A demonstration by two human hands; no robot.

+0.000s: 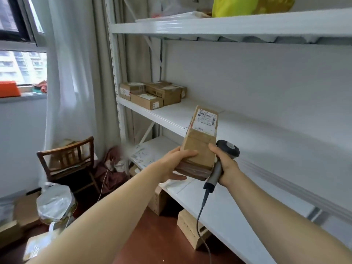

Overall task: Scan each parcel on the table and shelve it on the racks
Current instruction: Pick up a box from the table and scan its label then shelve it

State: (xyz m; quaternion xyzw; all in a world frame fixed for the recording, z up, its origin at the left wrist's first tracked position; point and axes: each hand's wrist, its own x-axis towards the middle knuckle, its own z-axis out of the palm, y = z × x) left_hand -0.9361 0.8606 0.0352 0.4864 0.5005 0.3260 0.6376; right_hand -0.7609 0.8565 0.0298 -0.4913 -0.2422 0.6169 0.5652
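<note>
By the rack (pixel 171 116), left hand (pixel 174 163) fingers (pixel 187 154) gripping parcel (pixel 199 147), right hand (pixel 227 165) clutching scanner (pixel 228 148), seemingly touching parcel

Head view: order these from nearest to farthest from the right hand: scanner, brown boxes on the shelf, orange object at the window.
1. scanner, gripped by the right hand.
2. brown boxes, left end of the shelf.
3. orange object, on the windowsill, far left.

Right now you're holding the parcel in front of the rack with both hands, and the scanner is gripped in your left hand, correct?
Not quite: the scanner is gripped in the right hand, not the left. The head view shows its thumb also touching the parcel, which the left hand holds at its near end in front of the rack.
</note>
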